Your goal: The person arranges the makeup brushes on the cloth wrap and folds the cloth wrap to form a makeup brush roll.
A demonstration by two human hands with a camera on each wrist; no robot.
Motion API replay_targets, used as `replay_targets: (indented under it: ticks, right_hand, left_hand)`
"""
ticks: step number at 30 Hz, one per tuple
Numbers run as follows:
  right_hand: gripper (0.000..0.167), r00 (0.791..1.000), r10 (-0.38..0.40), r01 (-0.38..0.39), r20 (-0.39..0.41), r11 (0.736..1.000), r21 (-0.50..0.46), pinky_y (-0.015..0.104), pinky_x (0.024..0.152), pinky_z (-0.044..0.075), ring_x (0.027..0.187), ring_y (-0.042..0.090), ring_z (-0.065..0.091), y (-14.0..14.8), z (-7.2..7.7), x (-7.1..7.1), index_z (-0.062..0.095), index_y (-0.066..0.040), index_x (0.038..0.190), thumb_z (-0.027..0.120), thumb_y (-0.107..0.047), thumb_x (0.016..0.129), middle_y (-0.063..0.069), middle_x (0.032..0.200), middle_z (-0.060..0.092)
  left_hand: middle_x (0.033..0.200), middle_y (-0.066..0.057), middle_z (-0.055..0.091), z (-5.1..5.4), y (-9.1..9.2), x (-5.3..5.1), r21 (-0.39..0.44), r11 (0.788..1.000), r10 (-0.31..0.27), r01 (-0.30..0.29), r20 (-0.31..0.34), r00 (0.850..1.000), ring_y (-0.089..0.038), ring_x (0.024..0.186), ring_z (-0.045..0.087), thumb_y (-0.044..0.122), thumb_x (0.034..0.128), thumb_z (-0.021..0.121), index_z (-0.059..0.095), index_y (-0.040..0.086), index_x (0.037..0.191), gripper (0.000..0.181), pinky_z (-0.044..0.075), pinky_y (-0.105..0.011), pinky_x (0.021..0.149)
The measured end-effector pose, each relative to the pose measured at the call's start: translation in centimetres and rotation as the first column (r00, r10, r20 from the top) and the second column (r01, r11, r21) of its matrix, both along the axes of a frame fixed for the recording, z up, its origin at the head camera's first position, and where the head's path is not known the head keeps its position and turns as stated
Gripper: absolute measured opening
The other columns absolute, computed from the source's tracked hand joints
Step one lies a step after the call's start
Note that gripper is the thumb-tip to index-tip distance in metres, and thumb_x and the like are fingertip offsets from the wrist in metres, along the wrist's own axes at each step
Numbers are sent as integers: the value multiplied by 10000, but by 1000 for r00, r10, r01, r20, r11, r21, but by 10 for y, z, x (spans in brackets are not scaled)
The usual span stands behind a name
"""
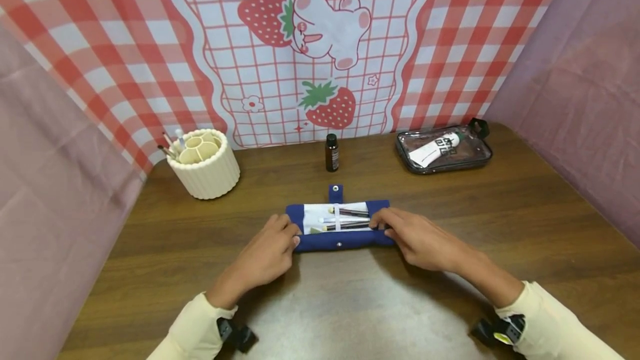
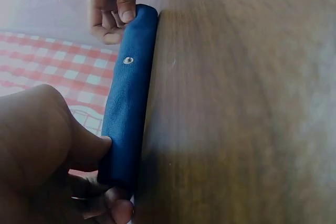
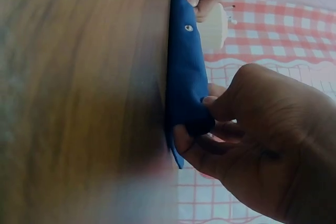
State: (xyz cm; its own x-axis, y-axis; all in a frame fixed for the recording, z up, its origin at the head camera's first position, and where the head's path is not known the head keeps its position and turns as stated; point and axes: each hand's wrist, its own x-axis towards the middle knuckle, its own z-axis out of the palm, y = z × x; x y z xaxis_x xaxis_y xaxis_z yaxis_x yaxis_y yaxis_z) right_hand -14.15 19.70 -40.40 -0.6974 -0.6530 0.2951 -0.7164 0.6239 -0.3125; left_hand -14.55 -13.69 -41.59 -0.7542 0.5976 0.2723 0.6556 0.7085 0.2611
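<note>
A blue fabric brush roll (image 1: 345, 240) lies partly rolled on the table, its near edge folded over into a tube with a metal snap. Inside its white lining, several makeup brushes (image 1: 350, 225) lie crosswise under a white elastic band. At the far side a blue strap (image 1: 335, 193) with a snap sticks out. My left hand (image 1: 272, 247) grips the left end of the rolled part, thumb on the near face. The right hand (image 1: 415, 236) pinches the right end, as the right wrist view shows with the fingers around the roll (image 3: 186, 77).
Behind the roll stands a small dark bottle (image 1: 332, 153) with a black cap. A cream ribbed holder (image 1: 206, 168) with brushes is at the back left. At the back right lies a clear pouch (image 1: 470, 154) with a white tube inside. A checked cloth (image 1: 465, 38) hangs behind.
</note>
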Motion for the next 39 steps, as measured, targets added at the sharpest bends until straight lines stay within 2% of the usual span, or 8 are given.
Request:
replay_targets:
  ticks: [3, 6, 13, 18, 21, 25, 32, 39]
  right_hand:
    - [218, 1000, -8, 8, -15, 1000, -15, 321, 822, 528, 947, 91, 575, -1, -2, 0, 613, -146, 1121, 605, 5, 963, -41, 1089, 565]
    - [187, 996, -3, 5, -88, 1000, 16, 350, 834, 504, 946, 130, 555, -3, -1, -1, 635, -145, 1031, 618, 20, 943, -32, 1015, 542]
    - [208, 972, 42, -2, -231, 986, 169, 372, 792, 493, 908, 189, 532, -5, 8, 0, 696, -128, 1015, 649, 28, 886, 3, 968, 564]
    - [173, 941, 123, -42, -315, 967, 250, 400, 779, 495, 922, 233, 529, -4, 11, 2, 708, -93, 1051, 713, -134, 884, 55, 1022, 593]
    - [272, 954, 108, -35, -281, 967, 254, 394, 803, 500, 973, 223, 524, -2, 12, 4, 698, -92, 1098, 781, -187, 857, 56, 1069, 573]
    - [315, 973, 70, -18, -222, 974, 225, 359, 813, 509, 1001, 193, 520, -2, 11, 6, 691, -102, 1135, 798, -106, 839, 40, 1087, 546]
    - [279, 962, 81, -26, -262, 978, 206, 367, 825, 521, 950, 211, 569, -3, 8, 1, 695, -44, 1148, 670, -13, 873, 50, 1024, 600]
    - [290, 988, 28, -13, -150, 995, 99, 378, 889, 517, 1016, 191, 602, -1, 5, -4, 640, -78, 1174, 652, 5, 896, 18, 1069, 646]
  left_hand:
    - [851, -8, 508, -3, 0, -2, 91, 995, 30, -38, 88, 996, -216, 826, 475, 38, 962, 617, 633, 31, 974, 21, 426, -368, 757]
    - [887, -13, 541, -3, 1, -3, 165, 984, 46, -66, 124, 991, -214, 844, 504, 29, 950, 652, 582, 56, 1084, 154, 435, -386, 771]
    - [922, 9, 519, 3, 0, -2, 95, 995, 28, -26, -14, 1000, -153, 821, 479, 85, 934, 706, 607, 217, 1022, 187, 435, -330, 702]
    - [985, 21, 556, 8, -2, 1, 33, 999, 12, -10, -60, 998, -155, 897, 500, 208, 917, 753, 661, 210, 938, 95, 462, -328, 738]
    - [1004, 25, 554, 10, -3, 3, -9, 1000, -1, 0, -55, 998, -156, 911, 501, 274, 877, 799, 663, 190, 944, 173, 469, -329, 742]
    - [1017, 14, 556, 11, -2, 2, -31, 999, -21, 19, -63, 998, -162, 912, 512, 247, 837, 839, 660, 147, 988, 254, 472, -340, 765]
    - [994, 9, 598, 9, -1, -1, -87, 995, -57, 42, -179, 982, -187, 907, 539, 183, 904, 759, 669, 98, 1043, 187, 445, -338, 725]
    - [972, -10, 618, 6, -2, -3, -83, 996, -60, 41, -235, 970, -209, 885, 548, 143, 953, 681, 685, 74, 1040, 111, 446, -339, 715]
